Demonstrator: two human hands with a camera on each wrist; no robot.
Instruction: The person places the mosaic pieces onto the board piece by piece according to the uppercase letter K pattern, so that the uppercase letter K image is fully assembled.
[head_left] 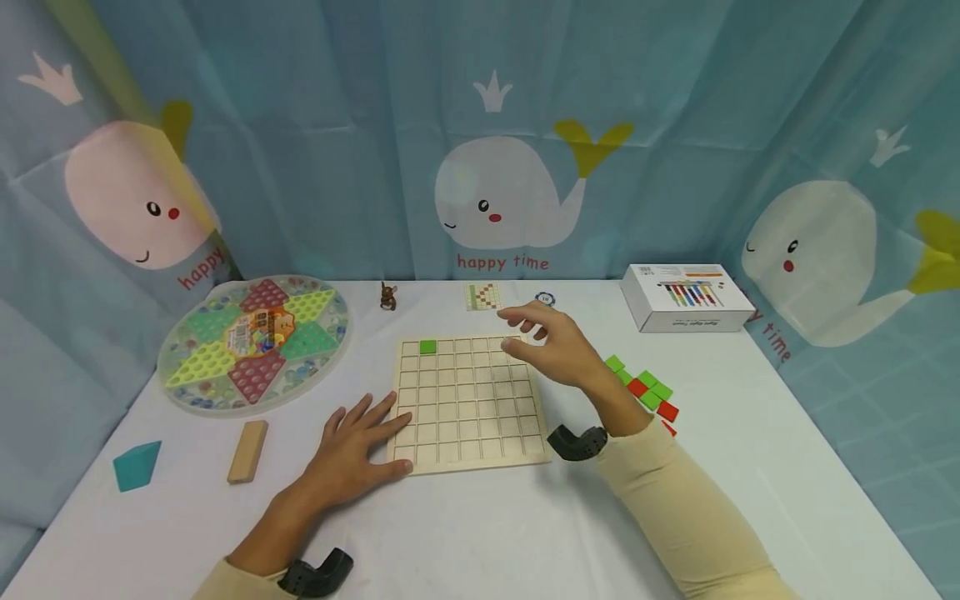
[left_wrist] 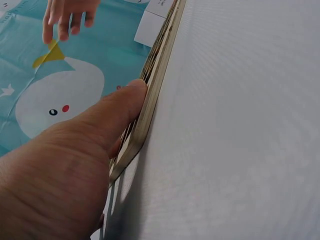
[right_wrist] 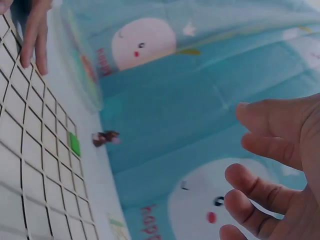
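Observation:
A wooden grid board [head_left: 468, 408] lies on the white table, with one green square tile [head_left: 427, 347] in its top row near the left corner. My left hand [head_left: 358, 450] rests at the board's left edge, fingers spread; in the left wrist view its thumb [left_wrist: 131, 92] lies on the board's rim. Over the board's upper right corner hovers my right hand [head_left: 551, 342], fingers loosely bent and nothing between them. Several green and red tiles [head_left: 651, 387] lie scattered to the right of the board, partly behind the right forearm.
Behind the board lie a small pattern card [head_left: 483, 297], a round blue-rimmed token [head_left: 545, 298] and a brown mouse figurine [head_left: 387, 296]. A white box [head_left: 686, 298] stands back right. At left are a round Chinese checkers board [head_left: 255, 343], a wooden block [head_left: 248, 452] and a teal block [head_left: 137, 465].

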